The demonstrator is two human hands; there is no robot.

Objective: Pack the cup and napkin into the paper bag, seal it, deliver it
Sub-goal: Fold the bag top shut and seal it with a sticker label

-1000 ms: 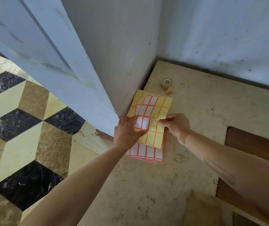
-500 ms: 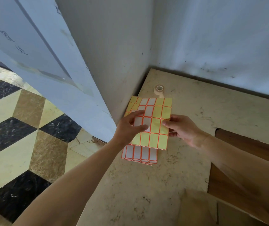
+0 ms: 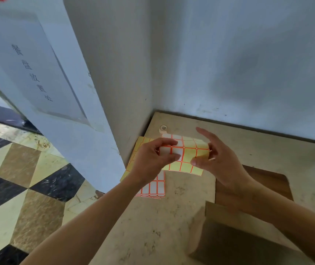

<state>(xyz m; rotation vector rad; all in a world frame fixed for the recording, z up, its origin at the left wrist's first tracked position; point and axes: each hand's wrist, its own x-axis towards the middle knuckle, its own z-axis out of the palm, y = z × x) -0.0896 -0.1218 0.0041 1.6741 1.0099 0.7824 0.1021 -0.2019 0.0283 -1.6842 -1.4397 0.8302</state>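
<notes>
Two hands on one sticker sheet above worktop's back-left corner | left hand pinches a white label at sheet's left end | right hand thumb grip on right edge, forefinger straight | paper bag at near edge, nearer right hand | bag's seal not yet stuck

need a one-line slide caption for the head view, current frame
Both hands, left hand and right hand, hold a yellow sticker sheet with orange-bordered labels above the beige stone counter, brown paper bag nearby.

Paper bag cut by bottom edge, lower sticker sheets partly hidden under forearm
</notes>
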